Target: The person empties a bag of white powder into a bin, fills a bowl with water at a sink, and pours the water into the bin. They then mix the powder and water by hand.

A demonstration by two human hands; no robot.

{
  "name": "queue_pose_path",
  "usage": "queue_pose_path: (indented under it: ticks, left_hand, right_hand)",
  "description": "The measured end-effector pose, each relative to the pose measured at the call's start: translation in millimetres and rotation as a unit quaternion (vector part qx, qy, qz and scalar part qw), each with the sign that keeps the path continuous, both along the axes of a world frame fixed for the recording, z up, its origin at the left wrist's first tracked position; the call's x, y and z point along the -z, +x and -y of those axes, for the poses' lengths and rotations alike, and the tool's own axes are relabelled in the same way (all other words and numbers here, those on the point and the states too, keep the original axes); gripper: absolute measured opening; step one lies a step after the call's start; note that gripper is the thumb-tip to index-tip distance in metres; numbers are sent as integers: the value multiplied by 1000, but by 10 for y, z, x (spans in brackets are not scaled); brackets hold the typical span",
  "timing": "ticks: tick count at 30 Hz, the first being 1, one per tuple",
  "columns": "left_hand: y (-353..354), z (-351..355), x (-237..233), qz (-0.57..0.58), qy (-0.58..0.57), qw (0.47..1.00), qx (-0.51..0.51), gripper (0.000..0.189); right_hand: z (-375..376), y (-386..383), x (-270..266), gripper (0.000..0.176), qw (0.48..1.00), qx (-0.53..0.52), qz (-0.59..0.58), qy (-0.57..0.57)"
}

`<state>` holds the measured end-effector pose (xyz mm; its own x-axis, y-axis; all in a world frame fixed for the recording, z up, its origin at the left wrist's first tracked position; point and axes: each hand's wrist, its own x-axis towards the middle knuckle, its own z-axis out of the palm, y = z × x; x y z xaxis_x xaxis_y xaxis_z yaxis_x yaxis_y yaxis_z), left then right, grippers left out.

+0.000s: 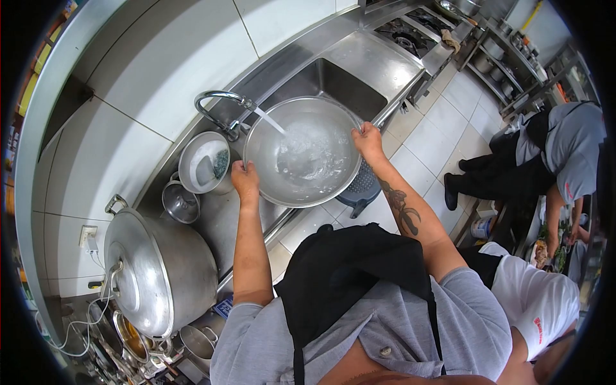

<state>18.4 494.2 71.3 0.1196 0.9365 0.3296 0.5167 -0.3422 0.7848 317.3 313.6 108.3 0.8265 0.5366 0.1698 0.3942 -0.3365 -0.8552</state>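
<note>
Water runs from the chrome faucet (221,96) into a wide round metal bowl (256,183), where the water inside is rippling. My left hand (245,179) is closed on the bowl's left rim. On the opposite side, my right hand (367,141) grips the rim with the fingers wrapped round it. The bowl is held over the front part of the steel sink (353,86) and reaches past the counter edge. Near my left hand stands a smaller metal pot (192,160) with a scouring pad and something pale inside.
A small metal bowl (181,202) and a large lidded pot (160,276) stand on the counter to the left. A dark grey plastic stool (360,189) is below the bowl. Two co-workers (564,147) are at the right, and a stove (410,38) lies beyond the sink.
</note>
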Motion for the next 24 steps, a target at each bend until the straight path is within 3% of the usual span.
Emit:
queue_pose_path:
  ticks: [16,24]
  left_hand:
    - [13,68,-125,4,-38,999,15,18]
    - [-23,-35,76,5,-15,1000,4,17]
  right_hand:
    - [-35,42,128,25,1000,8,10,0]
    - [2,-10,-11,21,999,-9,-38,-17]
